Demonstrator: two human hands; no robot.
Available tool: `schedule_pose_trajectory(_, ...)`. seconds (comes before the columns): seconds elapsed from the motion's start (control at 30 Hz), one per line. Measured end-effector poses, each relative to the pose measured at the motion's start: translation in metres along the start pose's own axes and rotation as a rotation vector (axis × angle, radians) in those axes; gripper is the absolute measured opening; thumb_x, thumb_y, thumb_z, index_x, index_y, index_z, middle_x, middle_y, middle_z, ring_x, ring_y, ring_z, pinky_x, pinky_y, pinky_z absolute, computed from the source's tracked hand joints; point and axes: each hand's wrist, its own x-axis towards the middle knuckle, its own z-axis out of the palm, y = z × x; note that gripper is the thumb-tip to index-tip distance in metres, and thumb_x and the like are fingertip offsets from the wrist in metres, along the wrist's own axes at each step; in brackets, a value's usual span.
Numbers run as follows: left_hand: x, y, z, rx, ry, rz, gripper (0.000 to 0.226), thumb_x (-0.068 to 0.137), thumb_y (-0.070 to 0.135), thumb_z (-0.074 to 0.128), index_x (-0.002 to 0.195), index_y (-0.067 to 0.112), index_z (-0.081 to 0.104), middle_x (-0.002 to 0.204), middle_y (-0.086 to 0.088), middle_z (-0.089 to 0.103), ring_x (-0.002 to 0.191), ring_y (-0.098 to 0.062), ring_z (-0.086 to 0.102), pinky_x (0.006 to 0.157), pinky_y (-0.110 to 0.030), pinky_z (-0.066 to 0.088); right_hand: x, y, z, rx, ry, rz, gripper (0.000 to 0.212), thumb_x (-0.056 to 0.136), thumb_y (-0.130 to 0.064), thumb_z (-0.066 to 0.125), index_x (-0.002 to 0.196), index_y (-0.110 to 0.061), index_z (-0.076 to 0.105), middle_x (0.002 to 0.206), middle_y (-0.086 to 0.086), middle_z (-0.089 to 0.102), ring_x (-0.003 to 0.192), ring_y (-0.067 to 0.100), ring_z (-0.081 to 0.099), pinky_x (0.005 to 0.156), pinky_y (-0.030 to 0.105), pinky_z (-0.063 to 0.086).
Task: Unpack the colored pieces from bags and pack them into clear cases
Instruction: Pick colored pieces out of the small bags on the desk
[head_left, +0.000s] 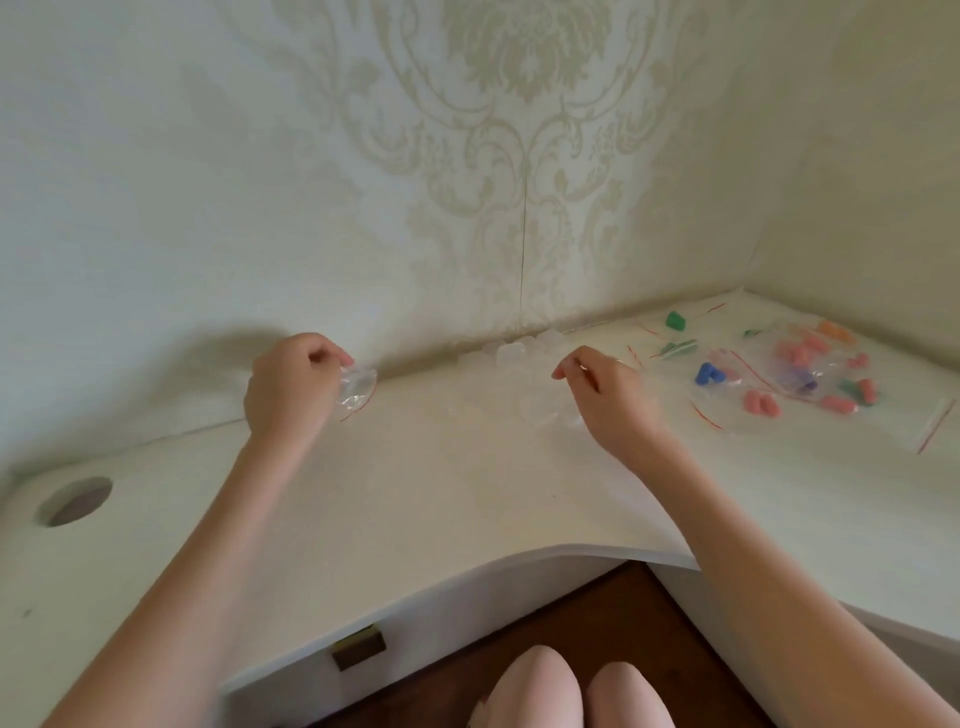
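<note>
My left hand (296, 382) grips a crumpled clear bag (357, 387) with a red seal line, held just above the white desk near the wall. My right hand (605, 392) hovers over several clear cases (545, 410) on the desk, thumb and forefinger pinched together; whether something small sits between them I cannot tell. More clear cases (511, 351) lie by the wall. To the right lie clear bags (795, 364) holding pink, orange, green and purple pieces. A blue piece (707, 373) and a green piece (676, 319) lie among them.
The white corner desk (441, 493) meets patterned walls at the back and right. A round cable hole (75, 501) sits at its left end. An empty zip bag (935, 426) lies near the right edge. My knees show below the curved front edge.
</note>
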Motion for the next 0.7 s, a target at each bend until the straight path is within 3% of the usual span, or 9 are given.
schedule_pose_trajectory(0.1, 0.0, -0.014, 0.005, 0.106, -0.037, 0.119, 0.022, 0.088, 0.01, 0.046, 0.086, 0.016, 0.068, 0.086, -0.005, 0.067, 0.085, -0.03, 0.059, 0.07, -0.033, 0.044, 0.0, -0.004, 0.015, -0.117, -0.094, -0.134, 0.021, 0.097, -0.019, 0.045, 0.102, -0.015, 0.064, 0.082, 0.0, 0.049, 0.068, 0.016, 0.047, 0.061, 0.029, 0.034)
schedule_pose_trajectory(0.2, -0.006, -0.015, 0.015, 0.314, -0.03, 0.237, 0.019, 0.09, 0.019, 0.051, 0.102, 0.018, 0.066, 0.099, -0.007, 0.066, 0.105, -0.035, 0.051, 0.087, -0.041, 0.037, 0.0, -0.019, 0.028, -0.213, -0.169, -0.24, 0.02, 0.095, -0.03, 0.052, 0.111, -0.021, 0.061, 0.092, 0.0, 0.051, 0.084, 0.021, 0.056, 0.073, 0.035, 0.046)
schedule_pose_trajectory(0.33, -0.011, -0.01, 0.021, 0.35, 0.244, 0.483, 0.028, 0.085, 0.021, 0.049, 0.107, 0.016, 0.066, 0.121, -0.011, 0.058, 0.108, -0.037, 0.045, 0.091, -0.049, 0.033, 0.004, -0.05, 0.042, -0.313, -0.218, -0.33, 0.037, 0.094, -0.04, 0.053, 0.128, -0.025, 0.054, 0.118, 0.002, 0.055, 0.107, 0.02, 0.056, 0.085, 0.033, 0.045)
schedule_pose_trajectory(0.43, -0.012, -0.008, 0.021, 0.325, 0.383, 0.677, 0.029, 0.083, 0.015, 0.046, 0.107, 0.016, 0.063, 0.123, -0.009, 0.057, 0.106, -0.033, 0.044, 0.093, -0.047, 0.032, 0.014, -0.063, 0.057, -0.455, -0.249, -0.379, 0.047, 0.095, -0.045, 0.05, 0.137, -0.025, 0.047, 0.129, 0.004, 0.054, 0.117, 0.021, 0.051, 0.092, 0.033, 0.039)
schedule_pose_trajectory(0.53, -0.022, -0.001, 0.026, 0.145, 0.213, 0.821, 0.023, 0.081, 0.007, 0.048, 0.099, 0.011, 0.062, 0.106, -0.008, 0.059, 0.089, -0.025, 0.054, 0.075, -0.037, 0.045, 0.02, -0.063, 0.071, -0.655, -0.297, -0.459, 0.045, 0.097, -0.044, 0.046, 0.136, -0.022, 0.047, 0.131, 0.009, 0.053, 0.119, 0.023, 0.05, 0.095, 0.034, 0.036)
schedule_pose_trajectory(0.6, -0.026, -0.001, 0.033, 0.045, -0.001, 0.754, 0.019, 0.082, 0.007, 0.049, 0.096, 0.009, 0.062, 0.097, -0.005, 0.059, 0.079, -0.021, 0.057, 0.061, -0.035, 0.051, 0.022, -0.061, 0.07, -0.663, -0.306, -0.473, 0.045, 0.096, -0.045, 0.047, 0.132, -0.019, 0.049, 0.13, 0.008, 0.053, 0.119, 0.022, 0.051, 0.095, 0.033, 0.036)
schedule_pose_trajectory(0.7, -0.027, -0.005, 0.041, 0.131, -0.164, 0.58, 0.018, 0.088, 0.014, 0.054, 0.104, 0.01, 0.062, 0.099, -0.005, 0.064, 0.089, -0.027, 0.061, 0.066, -0.041, 0.053, 0.022, -0.053, 0.056, -0.461, -0.27, -0.392, 0.05, 0.092, -0.05, 0.051, 0.131, -0.018, 0.049, 0.126, 0.004, 0.057, 0.115, 0.02, 0.053, 0.094, 0.033, 0.038)
